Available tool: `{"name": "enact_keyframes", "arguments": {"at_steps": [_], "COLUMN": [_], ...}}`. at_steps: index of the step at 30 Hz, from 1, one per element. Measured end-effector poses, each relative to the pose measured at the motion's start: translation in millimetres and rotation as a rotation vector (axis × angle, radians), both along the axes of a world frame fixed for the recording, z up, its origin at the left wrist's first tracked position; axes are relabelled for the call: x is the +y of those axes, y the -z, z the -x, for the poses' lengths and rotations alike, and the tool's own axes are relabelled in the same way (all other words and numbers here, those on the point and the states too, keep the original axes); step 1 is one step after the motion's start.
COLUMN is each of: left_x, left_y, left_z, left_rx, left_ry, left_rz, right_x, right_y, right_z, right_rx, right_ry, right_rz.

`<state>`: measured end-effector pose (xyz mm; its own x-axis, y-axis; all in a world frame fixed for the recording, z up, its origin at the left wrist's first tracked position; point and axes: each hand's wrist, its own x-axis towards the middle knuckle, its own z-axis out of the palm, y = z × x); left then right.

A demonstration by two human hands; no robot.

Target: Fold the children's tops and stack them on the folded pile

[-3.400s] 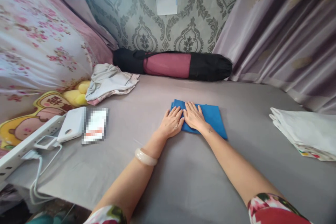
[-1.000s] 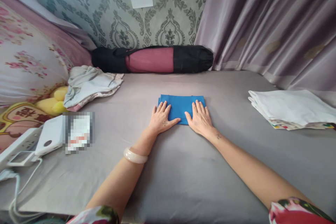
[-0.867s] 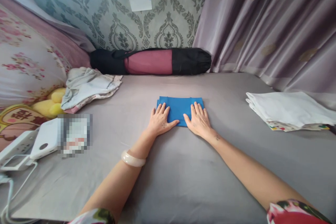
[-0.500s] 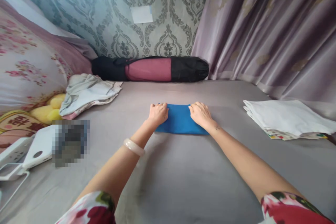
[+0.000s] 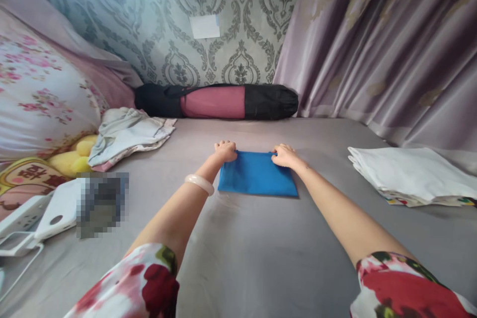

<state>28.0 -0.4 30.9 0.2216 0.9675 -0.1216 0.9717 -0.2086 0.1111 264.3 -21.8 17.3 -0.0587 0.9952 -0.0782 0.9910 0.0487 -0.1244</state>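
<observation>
A folded blue cloth (image 5: 257,174) lies flat on the grey bed sheet (image 5: 246,248), a rough rectangle in the middle. My left hand (image 5: 225,151) grips its far left corner, thumb on the near side and fingers curled. At the far right corner, my right hand (image 5: 285,154) pinches the cloth's edge in the same way. The fingertips of both hands are partly hidden behind the cloth and knuckles. A pale bangle (image 5: 200,184) circles my left wrist.
Folded white cloths (image 5: 413,171) are stacked at right. A black and pink rolled bag (image 5: 212,102) lies against the wall. At left are crumpled light clothes (image 5: 130,134), a yellow plush (image 5: 70,159), a white power bank-like box (image 5: 61,208), a power strip (image 5: 22,213) and a floral pillow (image 5: 40,94).
My hands have shifted from resting over the cloth's sides to gripping its far corners. More of the blue surface now shows, and the view has tilted slightly.
</observation>
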Motion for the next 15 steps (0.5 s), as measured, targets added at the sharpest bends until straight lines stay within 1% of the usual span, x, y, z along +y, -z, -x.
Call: {"name": "enact_keyframes", "arguments": {"at_steps": [4,8,11,15], "left_x": [-1.1,-9.6,-13.2,-13.1], "left_y": [-5.4,-20.2,-33.4,-55.5], "left_z": [5.3,14.3,24.3,37.2], "left_rx": [-0.050,-0.103,-0.193,-0.427], "left_ry": [0.018,0.049,0.087,0.204], "left_rz": [0.029,0.035,0.035,-0.042], "right_x": [1.6,-5.5,-12.3,-18.6], "right_y": [-6.4,-19.7,-36.1,-66.1], "right_z": [-1.8,-6.8,-15.2,-28.5], "right_rx": [0.060,0.149,0.245,0.394], "right_ry": [-0.002,-0.039,-0.100,-0.222], "right_rz": [0.015,0.027,0.036,0.021]}}
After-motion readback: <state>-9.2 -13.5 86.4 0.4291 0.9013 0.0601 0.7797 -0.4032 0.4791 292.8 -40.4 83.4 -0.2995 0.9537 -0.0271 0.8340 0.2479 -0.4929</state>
